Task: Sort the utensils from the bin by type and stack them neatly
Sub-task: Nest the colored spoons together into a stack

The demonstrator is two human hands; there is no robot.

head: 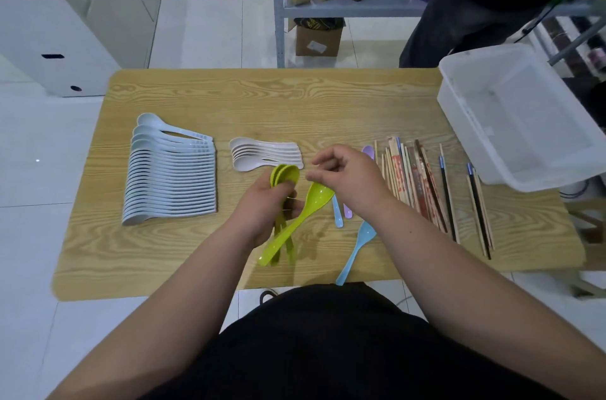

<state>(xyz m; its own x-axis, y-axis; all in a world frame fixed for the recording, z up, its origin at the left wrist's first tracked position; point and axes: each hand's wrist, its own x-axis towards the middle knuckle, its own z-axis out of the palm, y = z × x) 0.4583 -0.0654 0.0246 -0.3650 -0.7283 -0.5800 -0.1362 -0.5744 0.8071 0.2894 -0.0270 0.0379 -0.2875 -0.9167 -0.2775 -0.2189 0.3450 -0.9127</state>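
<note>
Head view: our left hand (265, 202) grips a stack of green spoons (284, 174) above the table (295, 104), fingers curled round the handles. Our right hand (347, 180) hovers over a loose green spoon (305, 212), fingers loosely curled, pinching nothing.

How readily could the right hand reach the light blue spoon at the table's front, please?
Probably yes: the light blue spoon lies uncovered beside the right forearm, and the right hand seems empty.
</note>
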